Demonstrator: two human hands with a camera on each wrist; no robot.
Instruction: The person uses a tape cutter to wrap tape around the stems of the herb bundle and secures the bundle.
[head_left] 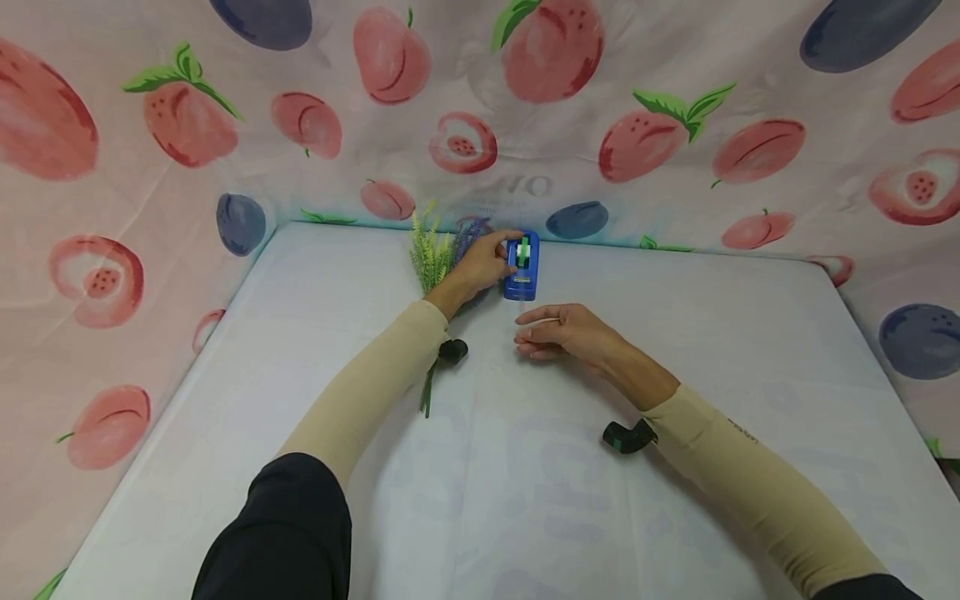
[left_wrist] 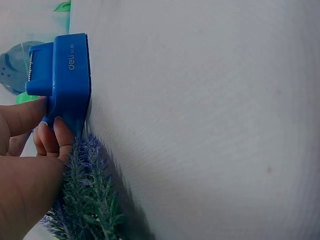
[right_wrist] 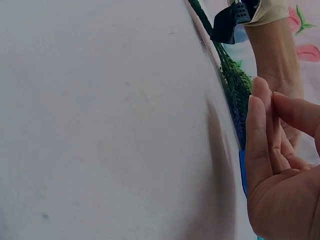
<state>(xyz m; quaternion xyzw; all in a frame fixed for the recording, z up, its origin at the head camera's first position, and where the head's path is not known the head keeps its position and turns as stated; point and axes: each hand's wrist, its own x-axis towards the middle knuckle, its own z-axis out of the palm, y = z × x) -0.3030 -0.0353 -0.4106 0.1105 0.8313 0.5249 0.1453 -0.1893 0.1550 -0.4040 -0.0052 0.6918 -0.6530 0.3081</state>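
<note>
A blue tape dispenser [head_left: 529,286] with a green tape core [head_left: 522,250] sits at the far edge of the white table. My left hand [head_left: 482,265] grips it from its left side; in the left wrist view, thumb and fingers hold the dispenser [left_wrist: 72,82] near its base. Just in front of it, my right hand [head_left: 573,337] is raised over the table, palm turned left. Its thumb and index fingertip meet in a pinch in the right wrist view. A faint clear strip of tape seems to run from the dispenser to these fingertips; it is hardly visible.
Artificial flowers, yellow-green sprigs [head_left: 431,254] and purple lavender [left_wrist: 92,185], lie under and beside the left forearm, stems toward me. A fruit-printed curtain [head_left: 555,150] stands behind the table [head_left: 540,467]. Black wrist cameras [head_left: 628,437] hang below both wrists.
</note>
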